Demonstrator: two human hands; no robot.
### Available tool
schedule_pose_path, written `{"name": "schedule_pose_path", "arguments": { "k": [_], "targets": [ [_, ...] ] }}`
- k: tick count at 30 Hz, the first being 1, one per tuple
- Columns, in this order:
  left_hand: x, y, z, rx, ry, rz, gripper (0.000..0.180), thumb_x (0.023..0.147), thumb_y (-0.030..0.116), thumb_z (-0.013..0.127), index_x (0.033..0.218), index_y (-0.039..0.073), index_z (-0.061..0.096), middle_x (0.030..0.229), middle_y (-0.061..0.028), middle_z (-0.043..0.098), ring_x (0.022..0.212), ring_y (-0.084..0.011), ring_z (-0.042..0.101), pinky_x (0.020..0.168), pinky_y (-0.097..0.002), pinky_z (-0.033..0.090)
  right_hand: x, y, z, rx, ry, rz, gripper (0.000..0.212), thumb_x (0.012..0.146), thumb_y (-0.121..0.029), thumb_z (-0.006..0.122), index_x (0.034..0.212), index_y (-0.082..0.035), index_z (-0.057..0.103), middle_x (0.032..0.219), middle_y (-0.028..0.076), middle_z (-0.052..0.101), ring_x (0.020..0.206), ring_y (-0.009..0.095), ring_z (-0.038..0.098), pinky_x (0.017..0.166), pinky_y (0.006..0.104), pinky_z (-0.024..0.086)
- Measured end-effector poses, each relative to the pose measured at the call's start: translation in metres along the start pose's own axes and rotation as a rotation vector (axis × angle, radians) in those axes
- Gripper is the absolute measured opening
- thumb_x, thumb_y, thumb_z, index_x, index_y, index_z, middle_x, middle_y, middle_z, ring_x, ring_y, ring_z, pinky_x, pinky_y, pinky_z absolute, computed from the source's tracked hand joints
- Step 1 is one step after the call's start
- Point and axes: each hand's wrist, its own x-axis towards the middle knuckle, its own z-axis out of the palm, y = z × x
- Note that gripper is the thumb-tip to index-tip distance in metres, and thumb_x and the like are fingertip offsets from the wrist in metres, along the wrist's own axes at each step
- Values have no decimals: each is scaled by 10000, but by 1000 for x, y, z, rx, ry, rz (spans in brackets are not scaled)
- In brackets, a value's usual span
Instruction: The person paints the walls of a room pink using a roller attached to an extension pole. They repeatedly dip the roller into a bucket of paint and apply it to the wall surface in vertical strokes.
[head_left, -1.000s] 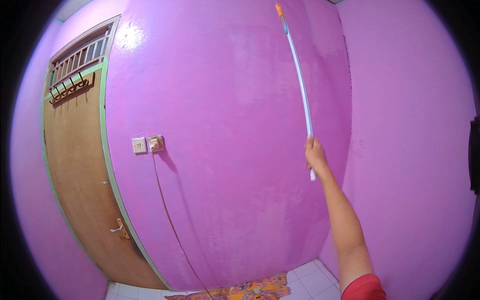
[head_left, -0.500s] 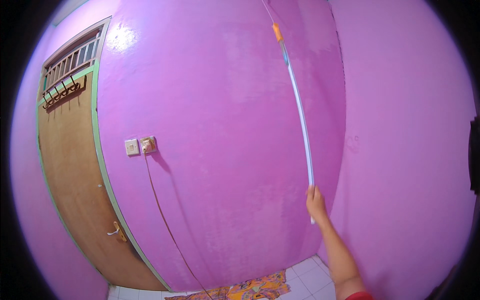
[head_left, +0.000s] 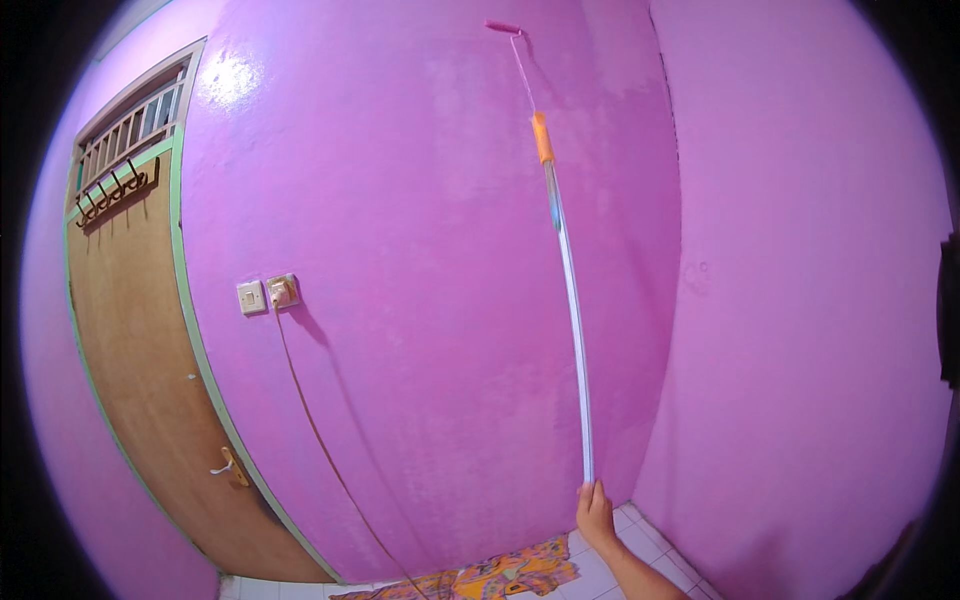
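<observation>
My right hand (head_left: 595, 515) is closed around the lower end of a long white pole (head_left: 574, 345). Fixed to the pole's top is a paint roller with an orange handle (head_left: 542, 138) and a thin bent metal rod. Its pink roller head (head_left: 502, 27) lies high against the purple wall (head_left: 400, 330), near the upper edge of the picture. Around the wall's upper right, darker wet-looking patches show beside lighter ones. My left hand is out of the picture.
A brown door (head_left: 150, 380) with a green frame and a hook rack (head_left: 118, 195) stands at left. A cord (head_left: 318, 420) runs from the wall socket (head_left: 283, 290) to the floor. Patterned orange cloth (head_left: 515, 572) lies on white tiles (head_left: 640, 545) along the wall's foot.
My right hand has moved down and left with the pole. The roller head, earlier beyond the upper edge, is now in the picture on the wall.
</observation>
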Motion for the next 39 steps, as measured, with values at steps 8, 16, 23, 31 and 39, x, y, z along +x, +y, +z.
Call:
{"name": "schedule_pose_path", "arguments": {
  "k": [8, 16, 23, 31, 39],
  "targets": [
    [-5, -13, 1, -44, 45, 28, 204, 1002, 186, 588, 1062, 6, 664, 890, -49, 661, 775, -118, 616, 682, -280, 510, 188, -136, -56, 83, 30, -14, 499, 1051, -431, 338, 1065, 23, 543, 860, 253, 645, 834, 489, 621, 715, 536, 483],
    [-11, -9, 8, -36, 144, 13, 201, 1009, 179, 571, 1076, 10, 658, 865, -44, 664, 737, -112, 613, 660, -275, 512, 255, -210, -112, 151, -20, 1, 519, 1058, -443, 310, 991, 14, 546, 789, 166, 612, 719, 312, 628, 684, 461, 505],
    [-10, 25, 12, 10, 129, -31, 207, 1007, 187, 579, 1079, 9, 655, 854, -42, 669, 724, -109, 605, 649, -276, 504, 171, -92, -79, 82, -5, -12, 442, 1057, -383, 357, 995, 11, 546, 791, 202, 621, 737, 390, 623, 675, 481, 476],
    [3, 33, 8, -7, -11, -39, 214, 1005, 199, 584, 1070, 10, 661, 865, -43, 667, 753, -111, 611, 667, -278, 506, 9, 30, -35, 52, 9, -13, 375, 1054, -322, 391, 955, 0, 556, 764, 195, 634, 738, 382, 651, 655, 480, 481],
    [14, 17, 9, 0, -38, -56, 235, 972, 224, 634, 1105, 33, 668, 964, -55, 682, 861, -136, 615, 771, -298, 507, 73, -17, -49, 57, -12, 6, 415, 1050, -352, 388, 1038, 24, 562, 868, 242, 672, 843, 446, 657, 710, 515, 503]
  ]
}}
